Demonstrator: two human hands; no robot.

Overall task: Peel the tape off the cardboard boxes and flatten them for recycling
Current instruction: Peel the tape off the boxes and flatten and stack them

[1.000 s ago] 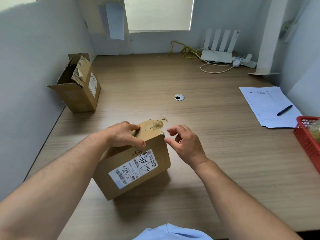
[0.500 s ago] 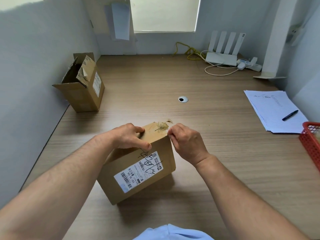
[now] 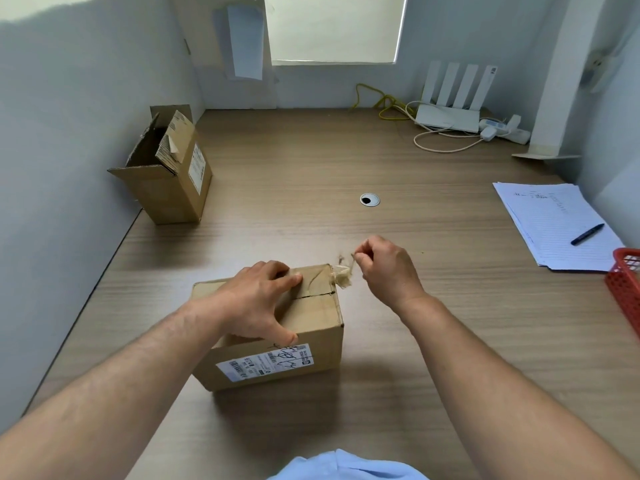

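A sealed brown cardboard box (image 3: 311,327) with a white shipping label sits on the wooden desk (image 3: 381,341) in front of me. My left hand (image 3: 258,301) lies on its top, fingers spread over the lid and thumb hooked over the front edge near the label. My right hand (image 3: 384,268) pinches a crumpled strip of clear tape (image 3: 343,273) that is lifted off the box's far right top corner. A second box (image 3: 169,168) with its flaps open stands at the far left against the wall.
A stack of lined paper (image 3: 550,223) with a black pen (image 3: 587,234) lies at the right, with a red basket (image 3: 623,289) at the right edge. A white router (image 3: 450,109) and cables sit at the back. A cable hole (image 3: 369,199) is mid-desk.
My right hand closed on the tape at the box's corner and pulled it up and to the right. The box has turned flatter under my left hand.
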